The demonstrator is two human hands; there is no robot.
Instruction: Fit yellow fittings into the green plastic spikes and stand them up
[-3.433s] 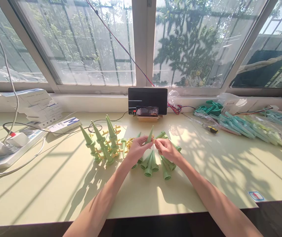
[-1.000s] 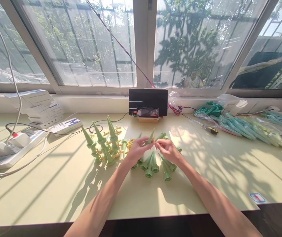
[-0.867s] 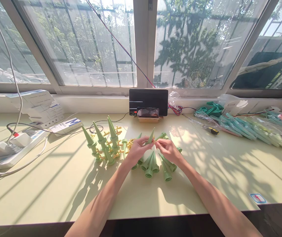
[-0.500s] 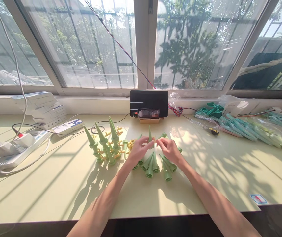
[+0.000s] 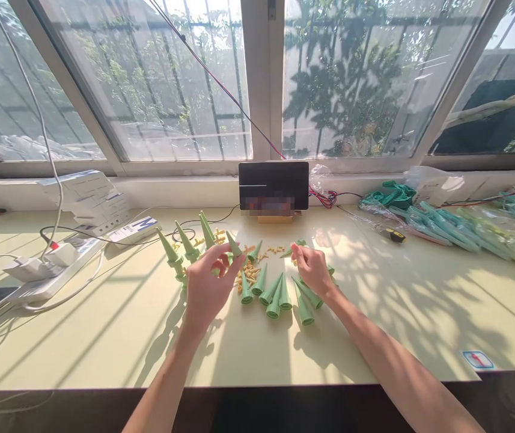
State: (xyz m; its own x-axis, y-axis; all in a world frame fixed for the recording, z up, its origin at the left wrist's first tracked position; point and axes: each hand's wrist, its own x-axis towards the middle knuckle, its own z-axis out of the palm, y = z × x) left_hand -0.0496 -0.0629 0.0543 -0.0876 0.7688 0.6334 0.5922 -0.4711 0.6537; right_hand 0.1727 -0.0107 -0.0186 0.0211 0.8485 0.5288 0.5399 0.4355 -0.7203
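Note:
My left hand [image 5: 210,282] pinches a green plastic cone [image 5: 234,245], its tip up, beside a group of upright green cones [image 5: 186,243] fitted with small yellow pieces. The palm and fingers hide part of this group. On the other side, my right hand [image 5: 312,269] is closed, fingertips together; what it holds, if anything, is too small to make out. Between the hands, several loose green cones [image 5: 273,308] lie with their open ends toward me. A small heap of yellow pieces [image 5: 250,273] lies beside them, and more yellow pieces [image 5: 276,249] are scattered farther back.
A black tablet [image 5: 274,180] stands on a stand at the back. To the left are white boxes [image 5: 90,201], a power strip [image 5: 65,270] and cables. Bagged green items [image 5: 446,225] and a yellow-black tape measure [image 5: 393,236] lie at right.
My left hand has moved left with the green cone, away from my right hand, toward the upright group. My right hand stays in nearly the same place. The view has shifted slightly.

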